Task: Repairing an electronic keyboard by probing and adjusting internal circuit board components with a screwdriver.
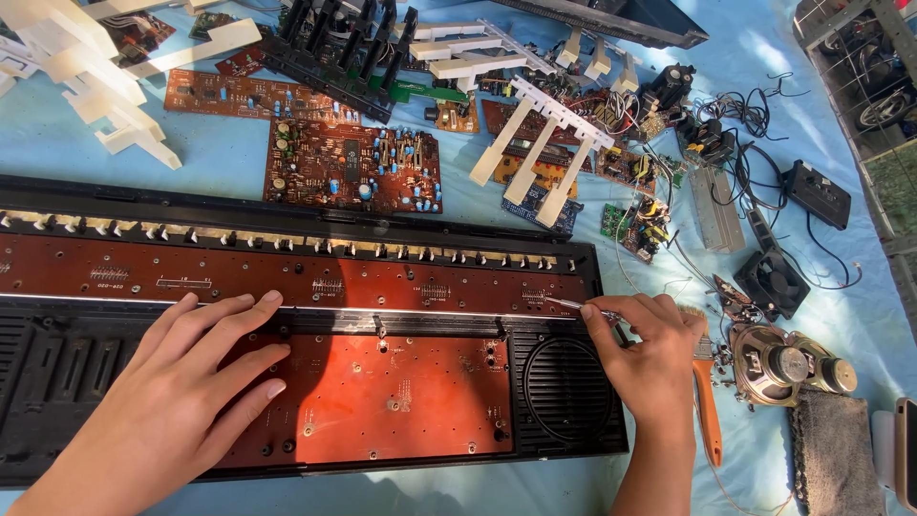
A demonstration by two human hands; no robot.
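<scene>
An opened black keyboard chassis point(564, 401) lies across the blue sheet, with long brown circuit boards point(287, 277) inside it. My left hand point(196, 382) rests flat, fingers spread, on the lower brown board point(401, 392). My right hand point(650, 358) pinches a thin metal screwdriver point(565, 305), its tip touching the right end of the upper board near the round speaker grille point(564, 387).
Loose circuit boards point(353, 167), white key strips point(544, 143), black keys point(339, 38), wires and a small fan point(772, 282) crowd the far side. An orange-handled brush point(707, 406), two speakers point(778, 365), a grey cloth point(833, 449) lie at right.
</scene>
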